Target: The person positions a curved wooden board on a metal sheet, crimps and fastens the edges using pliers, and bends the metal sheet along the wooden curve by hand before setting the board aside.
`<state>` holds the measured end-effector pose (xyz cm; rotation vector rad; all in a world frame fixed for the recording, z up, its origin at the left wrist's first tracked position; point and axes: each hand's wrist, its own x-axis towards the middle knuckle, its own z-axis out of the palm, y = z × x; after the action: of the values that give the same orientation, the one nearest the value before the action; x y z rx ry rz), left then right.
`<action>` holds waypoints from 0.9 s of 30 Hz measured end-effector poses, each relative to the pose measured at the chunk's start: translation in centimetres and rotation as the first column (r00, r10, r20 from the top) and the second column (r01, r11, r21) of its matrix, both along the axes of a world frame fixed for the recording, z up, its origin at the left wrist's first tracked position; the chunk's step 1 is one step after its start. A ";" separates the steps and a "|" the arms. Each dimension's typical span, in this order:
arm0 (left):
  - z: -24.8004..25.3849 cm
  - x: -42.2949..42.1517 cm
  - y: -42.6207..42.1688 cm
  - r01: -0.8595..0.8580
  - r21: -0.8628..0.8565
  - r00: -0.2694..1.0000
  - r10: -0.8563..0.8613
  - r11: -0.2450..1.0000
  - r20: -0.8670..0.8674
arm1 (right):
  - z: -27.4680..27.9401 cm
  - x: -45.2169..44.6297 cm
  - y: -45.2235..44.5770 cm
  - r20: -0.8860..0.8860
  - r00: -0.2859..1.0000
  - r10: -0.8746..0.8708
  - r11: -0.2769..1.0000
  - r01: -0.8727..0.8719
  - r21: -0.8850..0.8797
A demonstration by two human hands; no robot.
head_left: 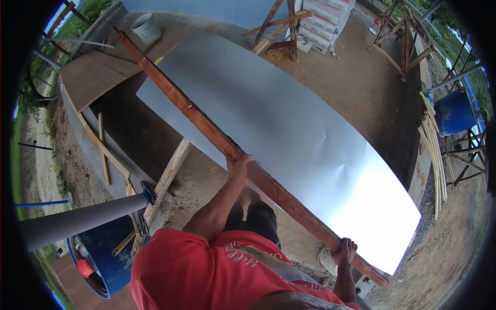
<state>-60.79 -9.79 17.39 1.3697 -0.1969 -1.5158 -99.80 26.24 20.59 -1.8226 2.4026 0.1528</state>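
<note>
Here's my left hand [238, 169], clenched around the middle stretch of a reddish wooden beam [199, 121], and my right hand [343, 252], also wrapped on it, near the lower end. So that's 2 hands on 1 beam, slanting across a shiny metal sheet [258, 98] just beyond the grip! I can see 2 small dents in the sheet, ahead of the right hand, and bright glare past them. Left of the left hand, a pale timber [173, 165] and a grey pipe [88, 222]; behind that, a blue barrel [116, 258]. Out past the sheet: dusty floor [356, 82]. Well right of the grip, pale wood strips [433, 150] beside a blue drum [454, 111]. Farthest ahead, stacked bags [325, 23], and off left, a whitish bucket [146, 28].
</note>
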 end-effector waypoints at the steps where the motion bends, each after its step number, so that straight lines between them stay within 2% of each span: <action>1: -0.8 -0.5 0.3 0.001 -0.008 1.000 -0.001 1.000 0.020 | 0.1 0.0 0.8 -0.008 1.000 -0.013 1.000 0.013 0.008; 3: -2.5 -1.5 1.2 0.011 -0.016 0.998 -0.010 1.000 0.062 | 0.5 0.1 2.4 -0.022 0.999 -0.046 0.998 0.047 0.030; 6: -2.9 -3.0 1.9 0.121 0.079 0.992 -0.119 0.989 -0.032 | 1.1 -0.4 3.8 0.000 0.996 -0.095 0.995 0.094 0.045; 9: -5.3 -5.3 2.9 0.069 -0.010 0.995 -0.069 0.998 -0.068 | 2.0 -1.5 4.5 -0.005 0.992 -0.123 0.992 0.123 0.014; 12: -7.7 -8.4 3.8 0.076 0.023 0.997 -0.076 0.997 -0.012 | 0.9 -4.9 6.4 0.001 0.991 -0.130 0.991 0.130 0.026; 15: -4.3 -11.6 4.4 0.133 0.091 0.991 -0.132 0.987 -0.017 | 0.5 -8.4 6.4 0.036 0.993 -0.115 0.993 0.114 0.029; 16: -4.2 -12.6 4.6 0.074 0.141 0.989 -0.091 0.987 0.118 | -0.1 -9.7 6.0 0.053 0.991 -0.125 0.992 0.123 0.029; 17: -4.5 -14.1 4.3 0.051 0.179 0.964 -0.095 0.983 0.248 | -0.2 -11.0 4.9 0.093 0.987 -0.129 0.988 0.120 0.100; 18: -7.3 -14.3 3.9 0.121 0.179 0.973 -0.152 0.977 0.174 | -0.5 -12.1 3.7 0.138 0.977 -0.164 0.981 0.146 0.130; 20: -9.4 -16.1 2.9 0.151 0.219 0.983 -0.169 0.964 0.069 | -3.7 -16.2 3.3 0.197 0.964 -0.180 0.979 0.157 0.126; 21: -10.0 -17.5 2.6 0.255 0.177 0.965 -0.261 0.951 0.012 | -1.8 -17.9 2.4 0.159 0.970 -0.184 0.973 0.157 0.167; 22: -9.3 -19.8 2.0 0.313 0.299 0.949 -0.312 0.902 -0.051 | -2.6 -20.8 3.4 0.156 0.974 -0.167 0.984 0.155 0.087; 23: -8.8 -21.6 1.6 0.397 0.287 0.915 -0.401 0.872 -0.047 | -1.6 -23.0 3.2 0.160 0.973 -0.167 0.983 0.152 0.102; 24: -8.4 -23.7 1.4 0.347 0.289 0.927 -0.372 0.892 0.036 | -0.9 -25.1 2.4 0.140 0.967 -0.213 0.966 0.188 0.176; 25: -9.9 -25.1 0.7 0.294 0.176 0.939 -0.319 0.939 0.133 | -5.0 -26.5 1.3 0.160 0.958 -0.238 0.965 0.215 0.147; 27: -12.2 -27.0 -0.6 0.338 0.182 0.903 -0.373 0.923 0.214 | -9.9 -29.2 -0.8 0.184 0.942 -0.282 0.954 0.256 0.154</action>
<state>-87.83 -10.41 5.15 1.7059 -0.5306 -1.6794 -129.01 25.47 10.68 -1.3651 2.4037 0.0860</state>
